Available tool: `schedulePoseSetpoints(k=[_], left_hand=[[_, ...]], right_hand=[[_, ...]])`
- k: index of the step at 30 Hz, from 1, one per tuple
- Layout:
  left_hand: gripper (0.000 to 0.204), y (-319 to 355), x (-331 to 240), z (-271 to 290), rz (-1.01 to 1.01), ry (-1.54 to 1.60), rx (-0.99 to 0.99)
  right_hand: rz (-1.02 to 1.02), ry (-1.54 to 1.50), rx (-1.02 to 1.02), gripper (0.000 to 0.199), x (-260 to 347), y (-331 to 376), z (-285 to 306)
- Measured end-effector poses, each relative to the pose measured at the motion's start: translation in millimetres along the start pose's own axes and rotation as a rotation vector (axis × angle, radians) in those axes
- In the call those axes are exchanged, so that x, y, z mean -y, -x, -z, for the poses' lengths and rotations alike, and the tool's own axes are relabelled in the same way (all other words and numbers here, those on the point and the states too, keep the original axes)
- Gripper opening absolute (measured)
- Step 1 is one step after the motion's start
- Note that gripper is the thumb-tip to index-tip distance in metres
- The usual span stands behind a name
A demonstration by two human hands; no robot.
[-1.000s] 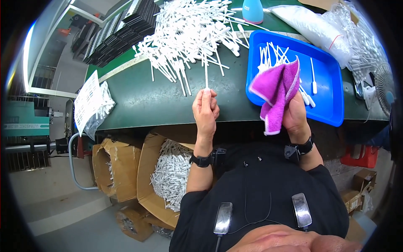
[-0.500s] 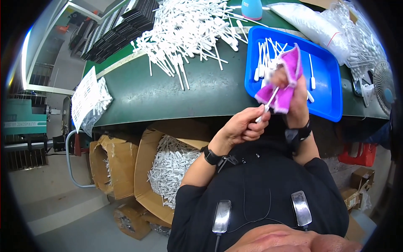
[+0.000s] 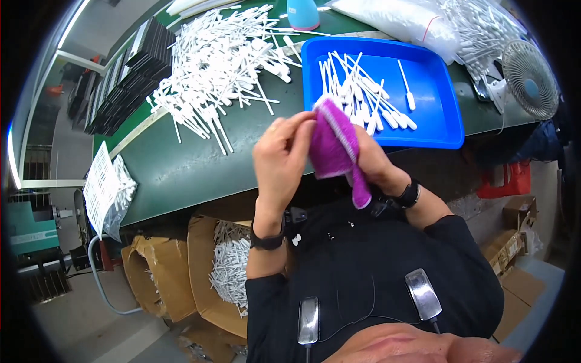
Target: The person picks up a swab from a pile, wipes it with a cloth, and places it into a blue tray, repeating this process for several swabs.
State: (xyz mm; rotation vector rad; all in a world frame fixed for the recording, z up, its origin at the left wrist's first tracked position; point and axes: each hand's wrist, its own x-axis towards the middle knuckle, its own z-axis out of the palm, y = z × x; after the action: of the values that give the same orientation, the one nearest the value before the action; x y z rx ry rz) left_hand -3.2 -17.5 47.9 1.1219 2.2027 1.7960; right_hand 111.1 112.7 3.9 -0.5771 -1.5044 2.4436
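Note:
A purple cloth (image 3: 331, 145) with a pale stitched edge hangs between my hands, just in front of the blue tray. My left hand (image 3: 281, 154) pinches its upper left corner between thumb and fingers. On the other side, my right hand (image 3: 376, 162) is closed round the cloth, some of its fingers hidden behind it. Whether a stick is inside the cloth I cannot tell. In the blue tray (image 3: 445, 130) lie several white sticks (image 3: 363, 100) with thicker ends. One white stick (image 3: 407, 85) lies apart from them, toward the tray's right side.
A large heap of white sticks (image 3: 212, 72) covers the green table (image 3: 181, 181) at back left, beside stacked black trays (image 3: 130, 75). Behind the blue tray are a blue bottle (image 3: 302, 13) and plastic bags (image 3: 399, 24). A fan (image 3: 530, 81) stands right; a cardboard box (image 3: 203, 284) of sticks sits below.
My left hand has gone from a white stick, now out of sight, to the cloth's corner. The cloth has come left, away from over the tray. The whole view has shifted.

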Motion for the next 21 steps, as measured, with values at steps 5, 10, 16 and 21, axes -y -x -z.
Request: schedulePoseSetpoints(k=[5, 10, 16, 21], left_hand=[[0.014, -4.6, 2.7, -20.9, 0.018, 0.101, 0.106], [0.015, -11.3, -0.9, -37.6, -0.239, -0.196, -0.119], [0.014, 0.1, -14.9, -40.6, -0.531, -0.495, -0.035], [0.016, -12.5, -4.3, -48.0, -0.226, -0.471, -0.017]], right_hand=[[0.162, 0.28, 0.096, 0.038, 2.6, -5.1, 5.7], [-0.198, -0.561, -0.164, 0.032, 14.1, -2.0, -11.0], [-0.057, -0.697, 0.113, 0.033, 2.5, -17.5, 11.1], [0.007, -0.385, -0.046, 0.034, 10.4, -9.4, -6.9]])
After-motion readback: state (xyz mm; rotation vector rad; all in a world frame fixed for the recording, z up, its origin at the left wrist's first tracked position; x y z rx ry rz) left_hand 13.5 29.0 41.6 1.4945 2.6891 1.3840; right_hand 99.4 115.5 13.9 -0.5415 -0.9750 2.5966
